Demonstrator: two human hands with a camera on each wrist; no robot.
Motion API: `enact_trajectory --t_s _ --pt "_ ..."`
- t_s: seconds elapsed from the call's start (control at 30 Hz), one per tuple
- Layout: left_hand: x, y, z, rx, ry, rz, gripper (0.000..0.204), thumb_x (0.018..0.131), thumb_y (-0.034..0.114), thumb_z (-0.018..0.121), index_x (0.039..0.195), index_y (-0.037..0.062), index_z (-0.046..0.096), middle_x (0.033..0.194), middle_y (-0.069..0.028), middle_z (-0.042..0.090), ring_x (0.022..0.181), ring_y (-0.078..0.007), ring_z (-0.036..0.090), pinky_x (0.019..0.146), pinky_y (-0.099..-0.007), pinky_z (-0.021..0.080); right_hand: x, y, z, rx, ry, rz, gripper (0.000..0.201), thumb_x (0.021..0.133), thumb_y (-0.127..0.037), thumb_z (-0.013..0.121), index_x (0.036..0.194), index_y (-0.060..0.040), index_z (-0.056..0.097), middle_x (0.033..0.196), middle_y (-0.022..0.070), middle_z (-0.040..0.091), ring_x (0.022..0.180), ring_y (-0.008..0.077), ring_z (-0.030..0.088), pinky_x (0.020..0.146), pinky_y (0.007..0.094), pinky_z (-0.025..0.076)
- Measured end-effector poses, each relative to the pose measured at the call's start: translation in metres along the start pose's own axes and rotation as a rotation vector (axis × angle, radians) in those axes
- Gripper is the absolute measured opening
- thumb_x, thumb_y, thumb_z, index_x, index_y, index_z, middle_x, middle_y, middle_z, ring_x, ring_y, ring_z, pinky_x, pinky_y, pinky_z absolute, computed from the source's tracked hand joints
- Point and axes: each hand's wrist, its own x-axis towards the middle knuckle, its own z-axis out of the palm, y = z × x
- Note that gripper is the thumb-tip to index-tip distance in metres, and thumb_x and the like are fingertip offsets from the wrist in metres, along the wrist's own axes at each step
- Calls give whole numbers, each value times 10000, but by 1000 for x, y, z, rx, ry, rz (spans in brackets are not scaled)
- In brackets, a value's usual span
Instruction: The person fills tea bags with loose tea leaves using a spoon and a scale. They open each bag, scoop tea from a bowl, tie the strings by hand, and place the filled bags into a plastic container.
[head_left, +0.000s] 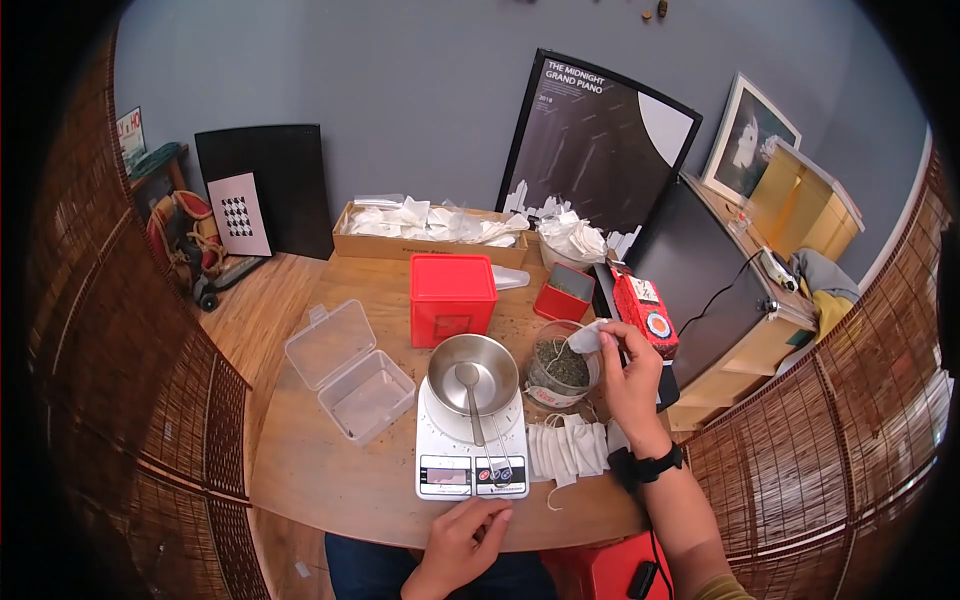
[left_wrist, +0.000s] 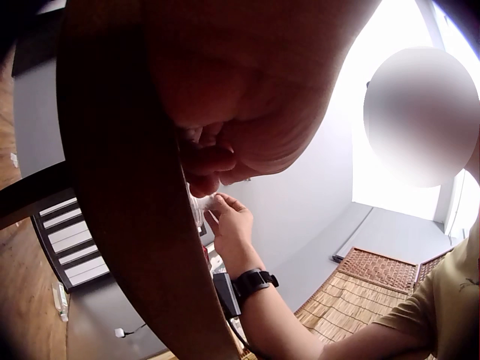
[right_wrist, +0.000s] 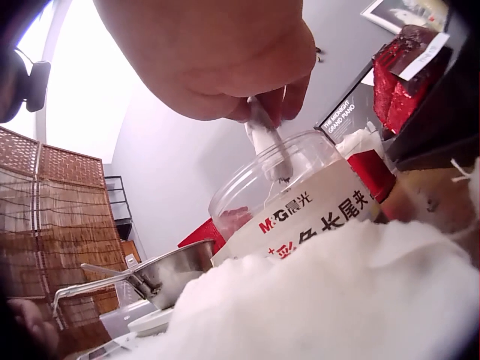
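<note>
My right hand (head_left: 632, 385) pinches a small white drawstring tea bag (head_left: 586, 338) between thumb and fingers. In the right wrist view the tea bag (right_wrist: 264, 146) hangs at the rim of a clear round tub (right_wrist: 232, 187), its lower end inside. Dark dried herb bits (head_left: 562, 366) fill part of the tub. Near the table's front edge, below the white kitchen scale (head_left: 428, 440), my left hand (head_left: 462, 548) has loosely curled fingers and holds nothing. On the scale stands a steel pan (head_left: 448, 362) with a spoon (head_left: 474, 410) in it.
A row of white bags (head_left: 570, 448) lies right of the scale. An open clear plastic box (head_left: 345, 425) is on the left. Behind the scale stands a red canister (head_left: 452, 310); a cardboard box (head_left: 380, 247) of white bags is at the back. A red foil pack (head_left: 640, 310) stands right.
</note>
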Motion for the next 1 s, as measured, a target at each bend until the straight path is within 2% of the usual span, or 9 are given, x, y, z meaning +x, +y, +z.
enact_trajectory --t_s 0.17,0.27,0.37,0.47,0.53,0.63,0.77,0.83,1.0 --pt "0 1 0 0 -3 -6 123 986 16 792 1108 7 799 850 -100 752 628 -142 698 562 -274 530 0 0 0 -28 101 -103 113 1028 -19 725 1120 39 756 1070 185 805 971 294 795 881 368 595" --pt "-1 1 0 -5 7 -10 122 986 15 791 1107 5 800 846 -98 749 625 -139 693 564 -271 526 -1 -3 -3 -40 -3 -100 117 1026 -13 722 1126 41 753 1072 184 805 980 308 795 889 372 597" --pt "0 1 -1 -3 8 -4 118 985 15 791 1103 5 800 845 -96 748 627 -138 694 566 -269 526 -1 -5 -1 -54 107 -136 117 1021 -11 726 1125 34 754 1053 185 801 958 306 787 871 371 596" --pt "-2 -1 0 -8 -7 23 135 1006 25 778 1139 3 782 846 -85 711 608 -140 663 558 -283 522 -5 -3 -4 -41 -53 -17 112 1020 -7 721 1121 31 753 1042 177 790 912 296 767 840 372 588" --pt "-1 -2 0 -5 2 33 139 1006 22 776 1144 3 779 851 -88 712 608 -141 662 559 -284 522 -2 -6 -1 -91 113 -196 110 1023 -18 720 1117 27 753 1019 161 772 842 277 729 779 364 568" --pt "0 3 -1 2 -5 0 112 987 20 793 1098 5 798 855 -96 756 621 -143 693 562 -273 524 -3 -6 -4 -74 6 -45 109 1027 -31 721 1115 21 756 997 148 753 795 262 694 740 354 548" --pt "-3 -4 1 7 2 30 133 1007 28 777 1136 -1 774 861 -93 725 611 -146 671 563 -285 530 -1 -5 -6 -138 77 -173 112 1027 -42 727 1119 13 761 969 140 743 767 231 672 714 337 534" --pt "-2 -3 0 -6 -4 33 133 1008 32 777 1137 -2 773 856 -93 724 612 -148 672 563 -287 530 -1 0 -6 -80 -4 42 116 1033 -44 723 1126 11 765 962 134 743 768 203 671 708 326 531" --pt "-2 -2 1 -11 4 33 136 1008 31 778 1140 -2 775 860 -94 725 615 -149 672 564 -288 532 -4 4 -3 -26 113 -28 126 1040 -56 725 1138 7 773 966 129 756 784 189 685 702 321 531"
